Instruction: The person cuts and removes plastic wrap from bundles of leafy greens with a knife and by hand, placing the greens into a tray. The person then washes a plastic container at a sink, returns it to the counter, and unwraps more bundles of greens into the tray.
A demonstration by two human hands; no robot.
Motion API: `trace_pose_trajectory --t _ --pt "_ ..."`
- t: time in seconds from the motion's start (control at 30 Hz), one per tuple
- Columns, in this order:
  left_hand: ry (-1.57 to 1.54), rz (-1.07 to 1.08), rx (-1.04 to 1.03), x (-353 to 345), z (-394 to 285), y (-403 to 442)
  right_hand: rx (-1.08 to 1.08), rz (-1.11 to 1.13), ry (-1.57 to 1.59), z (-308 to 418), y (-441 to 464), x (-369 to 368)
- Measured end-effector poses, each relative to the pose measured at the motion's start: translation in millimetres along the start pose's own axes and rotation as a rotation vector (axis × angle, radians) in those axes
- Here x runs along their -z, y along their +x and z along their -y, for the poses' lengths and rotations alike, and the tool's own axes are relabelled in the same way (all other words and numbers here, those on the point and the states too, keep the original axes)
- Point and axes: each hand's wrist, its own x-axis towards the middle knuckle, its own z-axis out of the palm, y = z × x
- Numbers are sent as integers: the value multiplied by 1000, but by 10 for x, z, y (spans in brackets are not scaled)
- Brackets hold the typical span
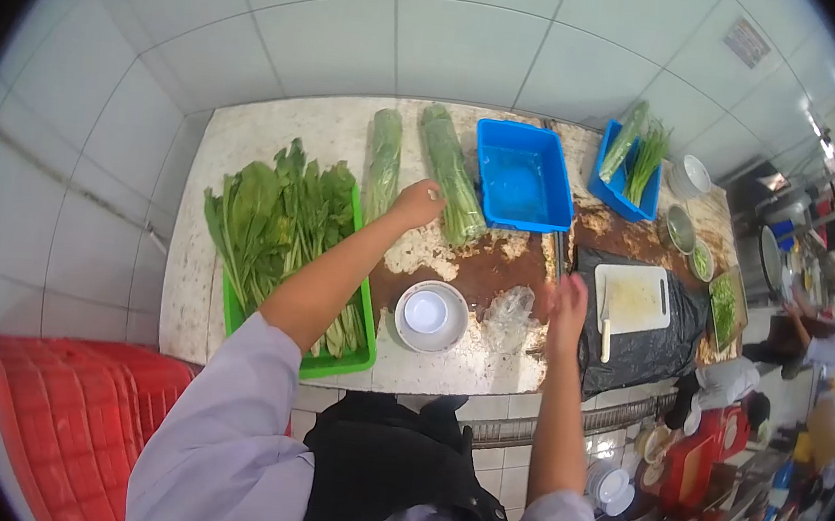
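My left hand [418, 203] is closed, its fingers curled beside a plastic-wrapped bundle of greens [446, 168]; a small pale spot shows at the fingertips, and I cannot make out what they hold. A second wrapped bundle [384, 157] lies just left of it. My right hand [567, 313] is raised over the table, fingers stretched upward and nothing visible in them. It hovers between a crumpled clear plastic bag [508, 320] and a white cutting board [643, 300] with a knife [606, 329] on it. Below my left hand, a small white bowl [426, 313] sits inside a larger bowl [430, 344].
Leafy greens [260, 225] fill a green crate [360, 357] at left. A blue tub [524, 175] stands at the back; another blue tub [624, 202] holds green stalks. Metal bowls [680, 229] line the right side. Red crates [71, 418] stand at lower left. Another person [821, 345] is at far right.
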Motion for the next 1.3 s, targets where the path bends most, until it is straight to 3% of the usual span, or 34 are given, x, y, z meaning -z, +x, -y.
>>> trace_pose_trajectory --t 0.07,0.2,0.3,0.37,0.43,0.53,0.6,0.67,0.73,0.77,0.8,0.83,0.87,0.9,0.93,1.0,1.03,1.1,1.17,1.3 --pt "-31 42 102 -276 127 505 -6 -47 118 -175 -742 76" --pt "-184 -161 478 -897 12 1172 -186 -116 15 -297 -2051 128" --pt "-154 -259 546 -862 -209 1144 -222 -114 -50 -380 -2575 194" --pt "-230 -180 468 -687 -198 1042 -183 -108 -72 -261 -2658 125" --pt "-351 -316 411 -718 -78 1071 -143 -120 -111 -312 -2639 148" --pt "-819 -140 376 -518 156 1221 -56 -162 -114 -404 -2417 166" --pt "-1010 85 314 -194 200 1125 -69 -161 -298 -322 -2249 181" --pt "-1105 254 240 253 -180 596 54 -261 -696 -409 -1926 441" --pt "-1154 326 120 557 -403 61 441 -466 -764 -939 -1258 1129" --pt "-1178 364 65 654 -497 -237 383 -532 -986 -802 -983 1342" --pt "-1203 376 9 732 -510 -534 341 -596 -941 -897 -618 1593" --pt "-1231 340 3 752 -539 -820 231 -658 -1240 -567 -493 1462" --pt "-1257 284 -9 737 -585 -1095 214 -655 -1292 -401 -337 1421" --pt "-1316 253 -22 668 -508 -1303 -87 -657 -1358 -175 -269 1266" --pt "-1345 307 31 659 -554 -1623 -246 -635 -1400 -152 -137 1336" --pt "-1223 117 81 411 -562 -2092 -298 -599 -1525 -170 9 1441" --pt "-1152 62 60 244 -458 -2220 -171 -570 -1581 -292 75 1622" --pt "-1193 29 47 226 -689 -2657 -177 -503 -1601 -270 138 1633" --pt "-1242 123 36 128 -461 -2739 -191 -459 -1694 -444 272 1921" --pt "-1430 274 25 124 -351 -2809 14 -378 -1539 -585 398 2349"
